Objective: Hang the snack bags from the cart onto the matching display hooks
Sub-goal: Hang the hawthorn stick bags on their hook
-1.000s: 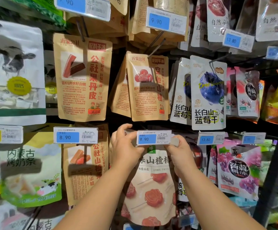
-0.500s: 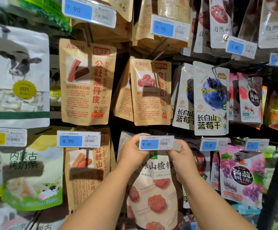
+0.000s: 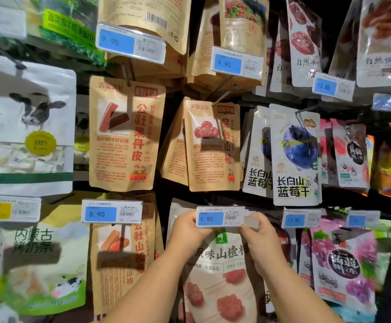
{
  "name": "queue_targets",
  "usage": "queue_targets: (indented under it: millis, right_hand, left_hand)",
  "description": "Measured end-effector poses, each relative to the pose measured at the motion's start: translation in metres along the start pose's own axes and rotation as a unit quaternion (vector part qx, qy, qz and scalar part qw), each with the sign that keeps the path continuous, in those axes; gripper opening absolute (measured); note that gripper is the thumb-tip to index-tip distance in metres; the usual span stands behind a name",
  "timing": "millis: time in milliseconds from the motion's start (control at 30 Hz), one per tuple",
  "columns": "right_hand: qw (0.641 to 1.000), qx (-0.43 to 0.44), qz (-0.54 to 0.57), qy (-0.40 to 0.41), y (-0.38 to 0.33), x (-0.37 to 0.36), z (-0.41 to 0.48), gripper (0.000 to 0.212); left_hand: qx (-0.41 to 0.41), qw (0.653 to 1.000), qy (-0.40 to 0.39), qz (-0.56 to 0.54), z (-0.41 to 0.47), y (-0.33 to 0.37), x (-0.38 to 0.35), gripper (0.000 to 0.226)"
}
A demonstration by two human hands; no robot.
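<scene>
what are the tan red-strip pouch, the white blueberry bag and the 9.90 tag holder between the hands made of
Tan red-strip pouch: likely matte kraft paper, brown and glare-free. White blueberry bag: probably glossy plastic film, showing sheen. 9.90 tag holder: seemingly clear rigid plastic over paper label.

L hand (image 3: 189, 231): fingers that reached up over the top edge of the 9.90 price tag (image 3: 220, 216) 1 s ago are now curled down at its left end, knuckles below the tag's top. The hawthorn bag (image 3: 220, 276) sits slightly lower vs the tag, so more of its green logo (image 3: 220, 237) shows. Head view has tipped up: everything sits lower in frame, w/ more of the top-row bags (image 3: 243, 22) visible.
</scene>
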State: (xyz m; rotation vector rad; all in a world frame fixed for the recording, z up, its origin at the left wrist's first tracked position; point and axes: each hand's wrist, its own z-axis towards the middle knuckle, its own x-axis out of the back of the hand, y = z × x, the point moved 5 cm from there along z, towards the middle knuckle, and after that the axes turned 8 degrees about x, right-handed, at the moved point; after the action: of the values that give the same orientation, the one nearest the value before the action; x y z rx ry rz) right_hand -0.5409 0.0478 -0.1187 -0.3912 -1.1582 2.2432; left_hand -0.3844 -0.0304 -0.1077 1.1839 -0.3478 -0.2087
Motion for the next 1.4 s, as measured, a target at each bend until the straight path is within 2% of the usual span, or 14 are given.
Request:
queue_targets:
  millis: [400, 700, 1000, 1133, 1233, 1333, 1400]
  right_hand:
    - [1.0, -0.002, -0.005, -0.026, -0.002, 0.0, 0.0, 0.009]
    - [0.999, -0.001, -0.039, -0.006, 0.002, -0.002, 0.0, 0.006]
    - [0.998, -0.017, -0.063, 0.002, 0.009, -0.004, 0.003, 0.018]
    - [0.998, -0.014, -0.065, 0.002, 0.013, -0.003, 0.004, 0.011]
    - [0.998, -0.009, -0.058, 0.012, 0.013, -0.003, 0.001, 0.015]
    - [0.999, -0.019, -0.029, 0.027, 0.016, -0.004, -0.004, 0.017]
    - [0.999, -0.03, -0.015, 0.038, 0.02, -0.002, -0.008, 0.014]
  left_hand:
    - [0.024, 0.998, 0.014, -0.052, -0.005, -0.004, 0.0, 0.028]
    - [0.042, 0.998, 0.034, -0.023, -0.003, -0.007, 0.001, 0.021]
    - [0.078, 0.994, 0.067, -0.026, 0.005, -0.025, 0.003, 0.038]
    - [0.071, 0.995, 0.064, -0.032, 0.006, -0.025, 0.004, 0.029]
    - [0.062, 0.995, 0.08, -0.022, 0.004, -0.024, 0.006, 0.025]
    - [0.059, 0.991, 0.112, -0.035, 0.0, -0.025, 0.012, 0.009]
    - [0.065, 0.988, 0.127, -0.052, -0.002, -0.025, 0.016, 0.012]
